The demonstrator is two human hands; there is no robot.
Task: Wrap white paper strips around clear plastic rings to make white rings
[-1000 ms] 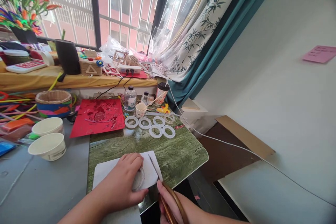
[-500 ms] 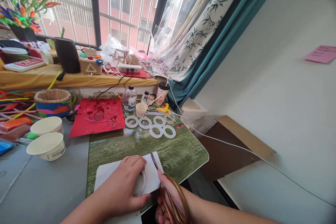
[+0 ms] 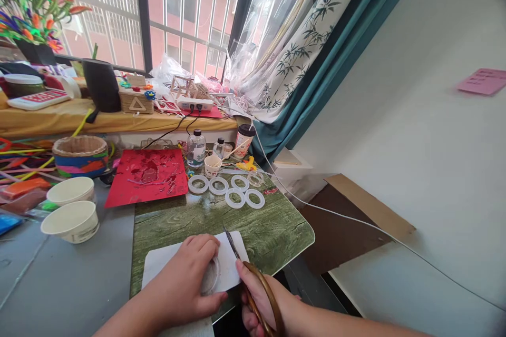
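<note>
Head feed only, clock read off my frame centre.

At 10, a bunch of multicoloured fuzzy flowers in a dark pot. At 8 to 9, two white round paper bowls, near one just below the other. Behind them at 9, a round tan basket with a blue-based patterned band. Next, just below 9, a square red sheet strewn with dark red scraps.

At 7, my left hand: grip wide, thumb apart, fingers over a clear round disc. I can't tell how hard it presses. Disc lies on a white flat sheet, on the green wood-grain tabletop. Disc is partly hidden by the hand.

Between 7 and 8, nearer centre, five translucent white rings lie flat, well apart from the hands.

At 6, my right hand is closed round long bronze-handled metal scissors. Blades run toward 11 across the white sheet's right part, right of the disc. Can't tell if paper is between them.

Between 2 and 3, a pink paper note on the pale wall.
</note>
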